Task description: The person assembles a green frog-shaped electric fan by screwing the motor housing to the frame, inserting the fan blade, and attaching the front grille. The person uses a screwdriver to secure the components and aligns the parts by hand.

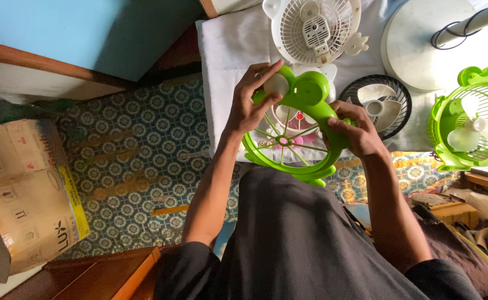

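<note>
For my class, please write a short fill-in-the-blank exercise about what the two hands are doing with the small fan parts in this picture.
1. Both the left hand and the right hand hold a fan frame whose colour is ____.
2. The assembled green fan stands at the ____ edge of the picture.
3. The round fan grille lying above the hands is ____ in colour.
4. The cardboard box rests on the patterned ____.

Missing words: green; right; white; floor
</note>
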